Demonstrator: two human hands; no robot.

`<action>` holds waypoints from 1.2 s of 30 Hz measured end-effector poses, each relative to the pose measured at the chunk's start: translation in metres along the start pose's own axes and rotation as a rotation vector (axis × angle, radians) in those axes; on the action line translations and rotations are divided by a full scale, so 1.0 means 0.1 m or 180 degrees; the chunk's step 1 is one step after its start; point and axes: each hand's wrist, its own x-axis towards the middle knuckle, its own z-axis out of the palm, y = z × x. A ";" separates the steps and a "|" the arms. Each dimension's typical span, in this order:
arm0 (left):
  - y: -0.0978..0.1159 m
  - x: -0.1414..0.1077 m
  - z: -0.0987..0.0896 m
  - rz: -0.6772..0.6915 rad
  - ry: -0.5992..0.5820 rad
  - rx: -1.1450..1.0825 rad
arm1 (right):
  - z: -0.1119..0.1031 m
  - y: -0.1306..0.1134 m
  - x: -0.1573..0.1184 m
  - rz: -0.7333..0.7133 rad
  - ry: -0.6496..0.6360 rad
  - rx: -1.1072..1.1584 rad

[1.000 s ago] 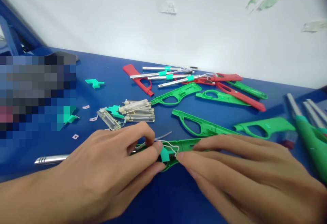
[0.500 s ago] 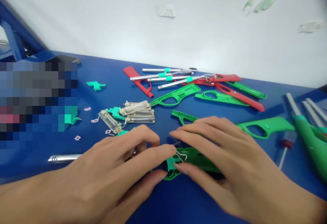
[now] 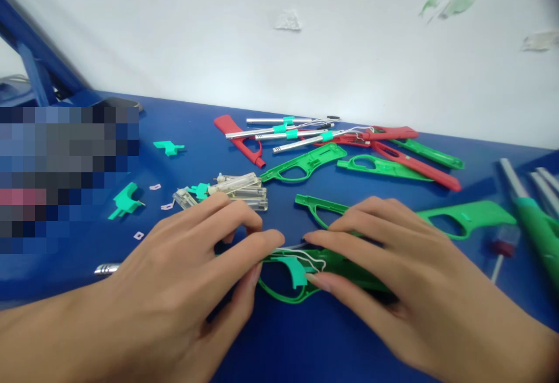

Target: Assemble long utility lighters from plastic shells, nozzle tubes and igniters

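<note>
A green lighter half-shell (image 3: pixel 354 269) lies hollow side up between my hands. In it sit a teal trigger (image 3: pixel 297 271), over the finger loop, and a loose white wire (image 3: pixel 318 259). My left hand (image 3: pixel 187 272) is closed round the shell's front end; its fingers hide that joint. Past my left hand pokes the slotted end of a metal tube (image 3: pixel 106 269). My right hand (image 3: pixel 393 272) holds the handle part of the shell, its thumb tip next to the trigger and the wire.
Several clear fuel tanks (image 3: pixel 240 185) are piled behind my left hand. Teal triggers (image 3: pixel 126 199) and small pale clips (image 3: pixel 138 236) lie leftward. Metal tubes with wires (image 3: pixel 301 134), red shells (image 3: pixel 238 141) and green shells (image 3: pixel 305 165) lie behind. Assembled lighters (image 3: pixel 533 226) and a screwdriver (image 3: pixel 502 246) are at right.
My left fingers have drawn back to the left, off the trigger, which now shows more fully. The wire is more exposed. My right hand stays at the handle.
</note>
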 end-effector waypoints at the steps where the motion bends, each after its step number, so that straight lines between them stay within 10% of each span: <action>1: 0.00 0.00 0.00 0.0006 -0.0037 0.0002 | 0.00 0.01 0.00 0.0011 0.0001 -0.0010; 36: -0.05 -0.01 0.09 0.0052 -0.0255 -0.0051 | -0.13 0.14 -0.09 0.0224 -0.0381 0.0124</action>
